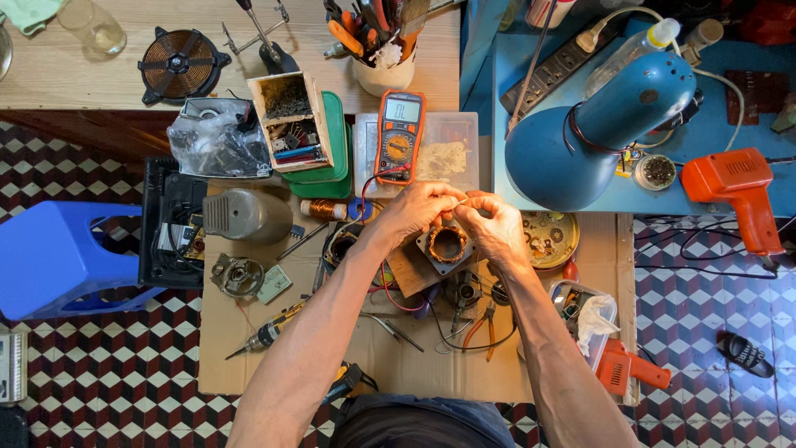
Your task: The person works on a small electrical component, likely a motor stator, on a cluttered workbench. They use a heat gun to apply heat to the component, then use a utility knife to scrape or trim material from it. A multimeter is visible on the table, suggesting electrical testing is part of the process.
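Both hands, the left hand point(421, 209) and right hand point(495, 226), pinch together on a thin, springy-looking wire point(457, 202) just above the heavy-looking motor coil point(448, 245) on the wooden block point(406, 272), below the orange meter point(399, 137).

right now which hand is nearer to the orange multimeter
Left. The left hand sits just below the orange multimeter, nearly under its lower end. The right hand is further off, below and to the multimeter's right, above the motor stator.
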